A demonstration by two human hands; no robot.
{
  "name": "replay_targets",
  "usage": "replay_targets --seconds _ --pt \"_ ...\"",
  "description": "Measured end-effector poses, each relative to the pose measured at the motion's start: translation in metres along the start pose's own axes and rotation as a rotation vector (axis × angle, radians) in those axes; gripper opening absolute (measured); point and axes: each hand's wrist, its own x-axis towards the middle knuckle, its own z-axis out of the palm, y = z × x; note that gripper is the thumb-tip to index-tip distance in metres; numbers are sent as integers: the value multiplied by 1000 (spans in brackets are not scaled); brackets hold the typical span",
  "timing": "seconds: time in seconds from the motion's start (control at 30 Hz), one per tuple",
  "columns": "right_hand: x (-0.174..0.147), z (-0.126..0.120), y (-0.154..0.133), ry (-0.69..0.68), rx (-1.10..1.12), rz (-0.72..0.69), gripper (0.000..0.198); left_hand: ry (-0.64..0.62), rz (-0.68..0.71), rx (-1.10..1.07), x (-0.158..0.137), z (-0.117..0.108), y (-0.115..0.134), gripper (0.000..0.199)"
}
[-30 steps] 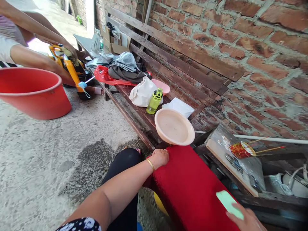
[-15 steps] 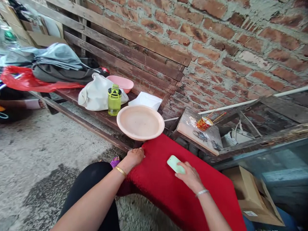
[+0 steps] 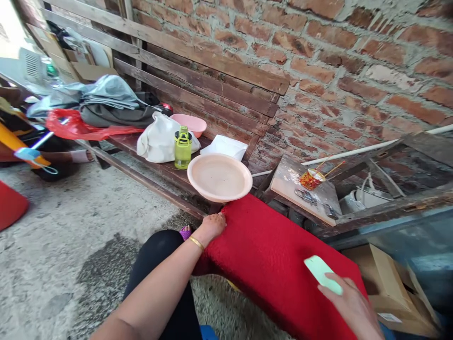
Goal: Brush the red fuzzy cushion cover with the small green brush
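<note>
A red cloth [image 3: 272, 250] with a fuzzy surface covers a long narrow surface in front of me. At its far left edge my left hand [image 3: 213, 225] is closed, with the fingers pressed on the cloth's edge. My right hand [image 3: 348, 300] grips a pale green, flat, rounded block [image 3: 322, 274] over the near right part of the cloth. The block's underside is hidden, so its kind is unclear. Just beyond my left hand, a shallow beige basin [image 3: 220, 178] rests at the bench end.
The wooden bench [image 3: 155, 172] carries a green bottle [image 3: 182, 150], a white bag [image 3: 157, 139], a pink basin [image 3: 191, 123] and folded clothes [image 3: 109, 101]. A small board [image 3: 286, 186] holds a patterned cup [image 3: 312, 179]. An opened cardboard box [image 3: 368, 274] stands at right. Another person's foot [image 3: 82, 156] shows at left.
My right hand has moved the pale green block along the cloth toward me and to the right. My left hand stays at the cloth's edge. The view has shifted left.
</note>
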Motion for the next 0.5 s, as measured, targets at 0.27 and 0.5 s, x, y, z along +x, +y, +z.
replay_targets --seconds 0.27,0.5 --pt "-26 80 -240 -189 -53 -539 39 -52 17 -10 4 -8 -8 40" --pt "-31 65 -161 -173 -44 -324 44 -84 21 29 4 -9 -4 43"
